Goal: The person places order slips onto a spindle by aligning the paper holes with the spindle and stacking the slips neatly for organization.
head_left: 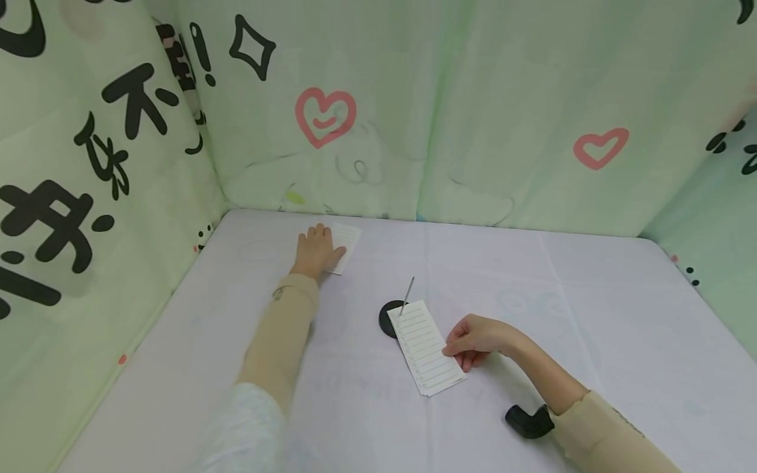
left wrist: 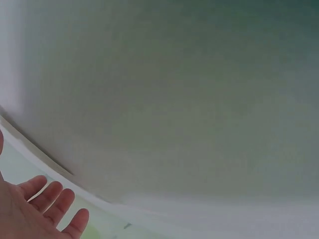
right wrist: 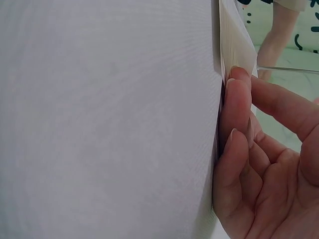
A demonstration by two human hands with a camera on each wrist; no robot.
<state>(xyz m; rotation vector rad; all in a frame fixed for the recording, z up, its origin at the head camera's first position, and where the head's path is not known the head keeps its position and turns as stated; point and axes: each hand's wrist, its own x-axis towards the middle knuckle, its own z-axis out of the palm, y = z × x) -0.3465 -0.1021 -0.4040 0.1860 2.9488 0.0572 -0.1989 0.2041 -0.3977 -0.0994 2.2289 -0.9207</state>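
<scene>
A stack of white lined paper slips (head_left: 422, 348) lies slantwise over a black round base (head_left: 386, 323). From that base a thin metal spike (head_left: 409, 290) rises at the slips' top end. My right hand (head_left: 481, 338) pinches the slips' right edge between thumb and fingers; the right wrist view shows the layered slips (right wrist: 233, 47) at its fingertips. Farther off at the left, my left hand (head_left: 316, 249) lies over another white lined paper (head_left: 347, 242), covering its left part. In the left wrist view its fingers (left wrist: 62, 201) are spread and loosely straight, holding nothing.
Near my right sleeve a black curved pipe-like piece (head_left: 526, 422) rests on the white-covered table (head_left: 355, 407). Pale green curtains (head_left: 503, 118) with printed hearts and black characters stand along the table's back and sides.
</scene>
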